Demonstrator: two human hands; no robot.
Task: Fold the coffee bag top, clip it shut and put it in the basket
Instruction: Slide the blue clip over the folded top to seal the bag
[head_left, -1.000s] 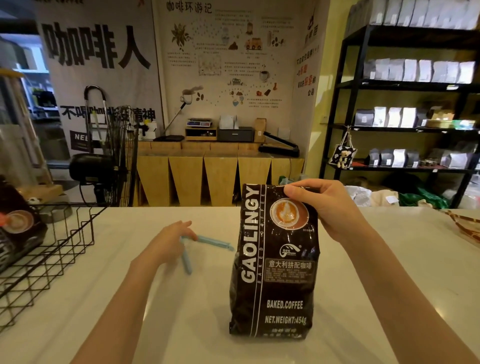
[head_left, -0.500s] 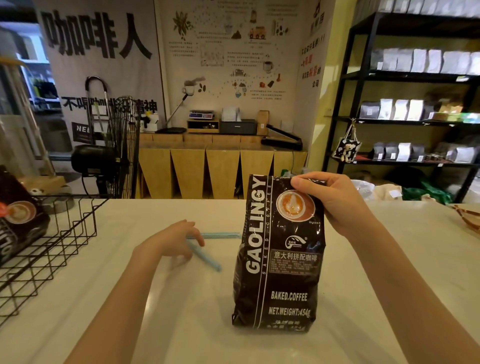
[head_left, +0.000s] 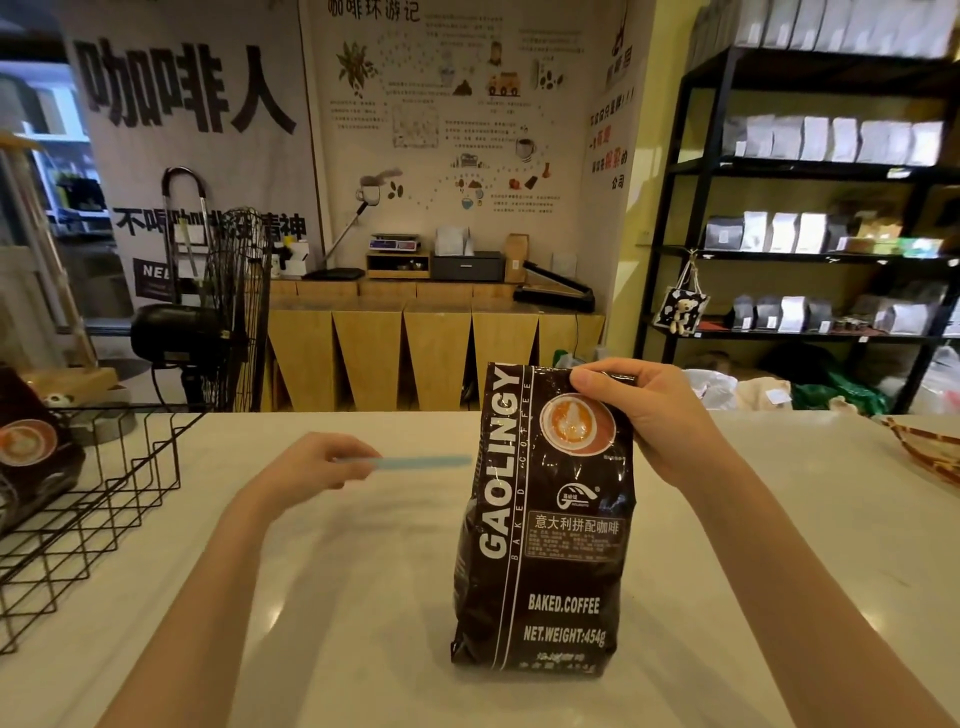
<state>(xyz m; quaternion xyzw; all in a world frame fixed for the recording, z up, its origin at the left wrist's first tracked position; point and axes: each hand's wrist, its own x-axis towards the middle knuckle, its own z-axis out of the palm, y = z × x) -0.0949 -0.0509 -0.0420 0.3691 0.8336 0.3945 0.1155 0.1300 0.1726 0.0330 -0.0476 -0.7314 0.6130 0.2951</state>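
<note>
Upright on the white counter (head_left: 779, 545) stands the dark coffee bag (head_left: 545, 519), and the right hand (head_left: 660, 415) is clamped on its folded top corner, thumb across the front above the printed cup and fingers wrapped behind. To the left of that hand, the left hand (head_left: 311, 467) is closed on one end of a pale blue clip (head_left: 421, 461), which points level toward the bag with its far tip just beside the bag's upper left edge; the clip is blurred, so whether it is open or closed cannot be told. Farther left of the left hand sits the black wire basket (head_left: 104, 499), with another dark coffee bag (head_left: 31, 457) leaning inside it.
</note>
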